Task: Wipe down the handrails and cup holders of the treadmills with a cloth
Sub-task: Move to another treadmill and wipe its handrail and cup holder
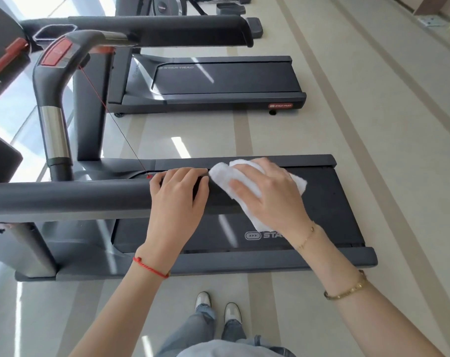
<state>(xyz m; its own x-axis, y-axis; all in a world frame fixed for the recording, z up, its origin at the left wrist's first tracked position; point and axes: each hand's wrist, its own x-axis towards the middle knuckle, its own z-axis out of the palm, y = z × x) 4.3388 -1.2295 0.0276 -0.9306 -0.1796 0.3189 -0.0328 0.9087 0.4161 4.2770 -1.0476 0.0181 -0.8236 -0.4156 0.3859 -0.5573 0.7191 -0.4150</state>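
A dark grey padded handrail (69,197) of the near treadmill runs in from the left edge. My left hand (178,195) grips the rail near its free end, fingers curled over the top. Just to its right, my right hand (270,194) presses a white cloth (225,176) around the rail's end, which the cloth hides. The far handrail (154,30) of the same treadmill lies across the top. A recessed cup holder (55,33) shows in the console at the upper left.
The near treadmill's belt deck (322,202) lies below my hands. A second treadmill (218,81) stands beyond it. A red safety cord (110,114) hangs from the console's red panel (56,51). My feet (218,307) stand on the pale striped floor.
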